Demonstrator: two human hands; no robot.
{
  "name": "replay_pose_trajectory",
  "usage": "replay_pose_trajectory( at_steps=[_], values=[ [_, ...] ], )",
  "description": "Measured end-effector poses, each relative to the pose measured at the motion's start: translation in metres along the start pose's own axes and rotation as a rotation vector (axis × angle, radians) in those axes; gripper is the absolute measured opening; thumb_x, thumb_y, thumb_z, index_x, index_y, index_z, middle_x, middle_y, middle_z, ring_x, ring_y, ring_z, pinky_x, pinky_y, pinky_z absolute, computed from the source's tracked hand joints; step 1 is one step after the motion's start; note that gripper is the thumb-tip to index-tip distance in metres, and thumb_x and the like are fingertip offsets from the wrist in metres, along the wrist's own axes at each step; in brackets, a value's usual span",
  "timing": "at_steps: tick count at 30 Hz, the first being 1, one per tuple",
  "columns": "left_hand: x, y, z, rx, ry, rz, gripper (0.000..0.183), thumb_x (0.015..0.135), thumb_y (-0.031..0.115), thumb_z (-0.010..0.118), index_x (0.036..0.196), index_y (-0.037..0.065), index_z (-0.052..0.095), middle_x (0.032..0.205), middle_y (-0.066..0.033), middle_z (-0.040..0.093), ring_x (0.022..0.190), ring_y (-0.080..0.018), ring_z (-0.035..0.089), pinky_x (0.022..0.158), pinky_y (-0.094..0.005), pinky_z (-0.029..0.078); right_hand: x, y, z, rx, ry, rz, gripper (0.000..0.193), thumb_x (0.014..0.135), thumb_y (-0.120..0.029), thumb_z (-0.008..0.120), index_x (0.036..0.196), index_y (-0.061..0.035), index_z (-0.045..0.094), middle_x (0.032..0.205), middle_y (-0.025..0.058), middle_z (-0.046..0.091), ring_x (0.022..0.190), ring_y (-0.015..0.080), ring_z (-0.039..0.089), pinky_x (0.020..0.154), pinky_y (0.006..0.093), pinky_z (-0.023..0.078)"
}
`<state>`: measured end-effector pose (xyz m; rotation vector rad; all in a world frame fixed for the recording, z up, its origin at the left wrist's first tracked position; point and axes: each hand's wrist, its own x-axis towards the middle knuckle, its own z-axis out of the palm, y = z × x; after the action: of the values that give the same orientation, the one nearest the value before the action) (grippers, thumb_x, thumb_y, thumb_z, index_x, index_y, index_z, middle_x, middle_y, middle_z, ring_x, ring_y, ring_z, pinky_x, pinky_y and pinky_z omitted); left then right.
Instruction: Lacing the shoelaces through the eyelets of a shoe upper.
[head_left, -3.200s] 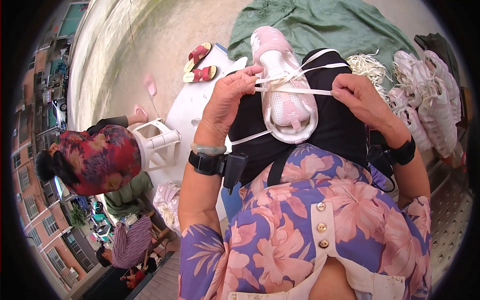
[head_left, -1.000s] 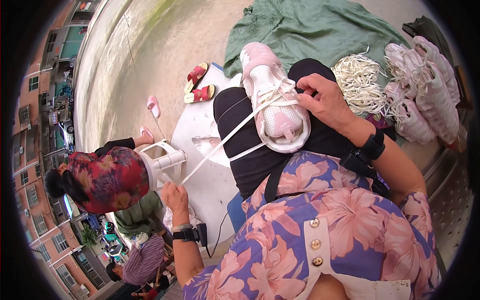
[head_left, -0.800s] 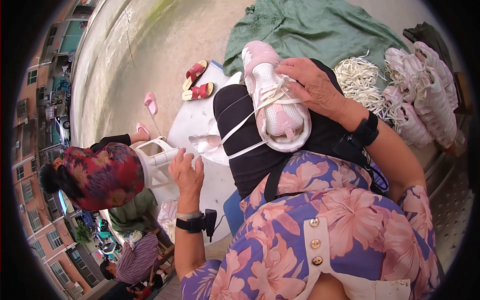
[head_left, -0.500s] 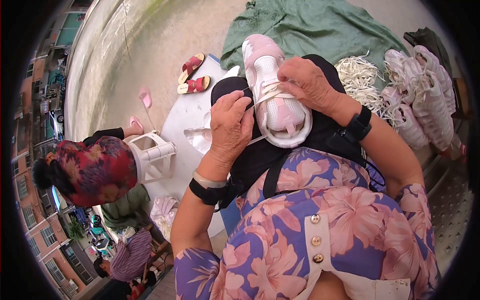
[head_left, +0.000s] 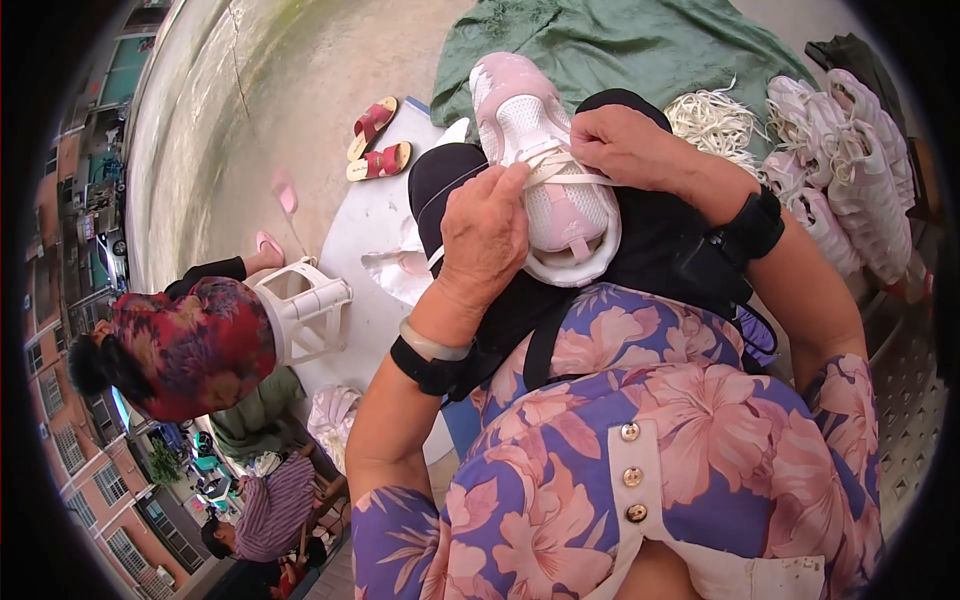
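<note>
A pink and white sneaker [head_left: 525, 85] lies across my lap, its toe pointing away from me. Cream shoelace [head_left: 555, 166] crosses over its tongue. At the sneaker's left side, my left hand [head_left: 487, 232] is closed, fingertips pinching the lace. My right hand [head_left: 630, 148] is closed at the other side, its thumb and finger gripping the lace near the eyelets. Part of the lace between the fingers is hidden from view.
A heap of loose white laces [head_left: 715, 125] and several pale pink sneakers [head_left: 850, 170] lie to the right. A green cloth [head_left: 610, 45] spreads out beyond my knees. To the left are red sandals [head_left: 380, 162] and a person on a white plastic stool [head_left: 310, 300].
My left hand has moved right, onto the sneaker's side. My right hand has shifted slightly outward and away from me. The lace now lies closer over the tongue.
</note>
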<state>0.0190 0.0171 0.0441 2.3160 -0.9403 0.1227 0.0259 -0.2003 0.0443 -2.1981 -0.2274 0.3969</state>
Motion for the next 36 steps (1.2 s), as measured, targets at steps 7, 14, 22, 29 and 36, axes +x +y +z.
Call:
replay_pose_trajectory(
  at_steps=[7, 14, 22, 29, 36],
  values=[
    [0.0, 0.0, 0.004, 0.115, -0.011, 0.091, 0.035, 0.073, 0.0, 0.053, 0.107, 0.007, 0.057, 0.083, -0.0109, 0.056, 0.073, -0.0304, 0.057, 0.062, -0.0397, 0.044, 0.013, 0.013, 0.013, -0.134, 0.171, -0.074, 0.02, 0.081, -0.021, 0.049, 0.078, -0.0014, 0.053, 0.068, 0.0167, 0.055, 0.064, 0.0326, 0.053, 0.059, 0.0387, 0.042],
    [-0.001, 0.003, 0.004, 0.136, -0.006, -0.005, 0.035, 0.074, 0.001, 0.051, 0.108, 0.008, 0.058, 0.08, -0.0105, 0.053, 0.071, -0.0298, 0.056, 0.061, -0.04, 0.044, 0.005, 0.002, 0.013, -0.061, 0.138, 0.02, 0.023, 0.075, -0.022, 0.048, 0.079, -0.0034, 0.06, 0.078, 0.0185, 0.061, 0.076, 0.0365, 0.059, 0.068, 0.0442, 0.045],
    [0.007, 0.006, 0.003, 0.058, 0.033, -0.024, 0.027, 0.076, 0.001, 0.053, 0.102, 0.007, 0.06, 0.08, -0.0133, 0.056, 0.071, -0.0305, 0.058, 0.062, -0.0391, 0.046, 0.014, 0.01, 0.009, 0.097, 0.07, 0.13, 0.025, 0.067, -0.027, 0.058, 0.068, -0.0025, 0.063, 0.066, 0.0144, 0.062, 0.061, 0.0273, 0.058, 0.06, 0.0362, 0.046],
    [0.029, 0.015, 0.009, 0.349, -0.057, -0.049, 0.005, 0.076, 0.01, 0.056, 0.078, 0.007, 0.052, 0.068, -0.0109, 0.057, 0.062, -0.0313, 0.061, 0.053, -0.0415, 0.047, 0.018, 0.008, 0.011, 0.302, 0.088, 0.236, 0.023, 0.066, -0.023, 0.061, 0.066, -0.0003, 0.062, 0.06, 0.0089, 0.06, 0.056, 0.0178, 0.055, 0.055, 0.0313, 0.044],
    [0.026, 0.007, 0.017, 0.441, -0.075, -0.021, 0.007, 0.074, 0.009, 0.056, 0.076, 0.007, 0.049, 0.068, -0.0122, 0.057, 0.058, -0.0314, 0.06, 0.048, -0.0411, 0.047, 0.017, 0.007, 0.008, 0.362, 0.092, 0.226, 0.023, 0.065, -0.024, 0.062, 0.068, -0.0009, 0.064, 0.061, 0.0096, 0.06, 0.057, 0.0183, 0.054, 0.056, 0.0311, 0.044]
  ],
)
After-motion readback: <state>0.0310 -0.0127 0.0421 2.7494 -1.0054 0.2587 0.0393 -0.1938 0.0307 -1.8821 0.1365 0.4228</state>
